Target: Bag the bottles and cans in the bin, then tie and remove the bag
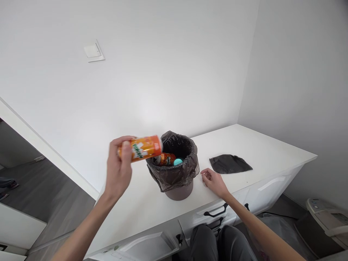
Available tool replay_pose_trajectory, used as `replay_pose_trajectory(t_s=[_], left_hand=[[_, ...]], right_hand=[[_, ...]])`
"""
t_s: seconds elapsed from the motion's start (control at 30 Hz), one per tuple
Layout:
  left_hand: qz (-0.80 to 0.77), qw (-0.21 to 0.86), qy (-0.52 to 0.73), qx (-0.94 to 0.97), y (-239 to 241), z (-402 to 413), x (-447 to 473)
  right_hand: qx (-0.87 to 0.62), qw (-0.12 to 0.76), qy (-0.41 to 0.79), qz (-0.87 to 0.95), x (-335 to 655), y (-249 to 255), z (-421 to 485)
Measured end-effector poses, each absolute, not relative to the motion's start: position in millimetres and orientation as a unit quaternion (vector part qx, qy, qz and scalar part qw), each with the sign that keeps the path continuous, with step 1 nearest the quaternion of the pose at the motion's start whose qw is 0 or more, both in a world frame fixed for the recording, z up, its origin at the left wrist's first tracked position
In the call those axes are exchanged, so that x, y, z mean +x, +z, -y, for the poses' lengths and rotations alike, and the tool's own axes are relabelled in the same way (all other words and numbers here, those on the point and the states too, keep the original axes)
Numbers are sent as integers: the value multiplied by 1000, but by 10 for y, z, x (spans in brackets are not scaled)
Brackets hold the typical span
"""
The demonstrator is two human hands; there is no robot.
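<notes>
My left hand (pixel 118 163) is wrapped round an orange drink can (pixel 144 148), tilted on its side, at the left rim of a small bin (pixel 179 193). A dark plastic bag (pixel 176 177) lines the bin and folds down over its outside. Inside lie another orange can (pixel 167 158) and a round turquoise thing (pixel 178 161), possibly a lid; what lies deeper is hidden. My right hand (pixel 213 181) rests low on the white counter, just right of the bag's edge. Its fingers are curled in, with nothing visible in them.
A dark folded plastic bag (pixel 230 164) lies on the white counter (pixel 274 150), right of the bin. Drawers with black handles (pixel 216 210) are below, close to my knees. A light switch (pixel 94 51) is on the wall. A pale appliance (pixel 328 217) stands at the lower right.
</notes>
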State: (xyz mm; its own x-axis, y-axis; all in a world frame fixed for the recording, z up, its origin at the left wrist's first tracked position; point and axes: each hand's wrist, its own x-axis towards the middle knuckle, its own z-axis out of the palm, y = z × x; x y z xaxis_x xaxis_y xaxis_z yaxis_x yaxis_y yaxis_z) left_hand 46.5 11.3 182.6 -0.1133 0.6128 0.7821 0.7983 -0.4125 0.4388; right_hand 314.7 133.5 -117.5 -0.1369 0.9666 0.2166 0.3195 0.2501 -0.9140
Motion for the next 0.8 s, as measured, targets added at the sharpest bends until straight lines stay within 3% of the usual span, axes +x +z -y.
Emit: replay_pose_trajectory(t_s=[0.4, 0.67, 0.8], left_hand=[[479, -75, -284, -827, 1657, -978, 830], [522, 31, -462, -716, 1485, -906, 393], [618, 11, -527, -583, 1072, -675, 40]], right_hand=[[-486, 444, 374, 653, 3141, -1106, -1331], [-493, 440, 374, 651, 3144, -1049, -1316], [-496, 436, 368, 655, 3137, -1079, -1334]])
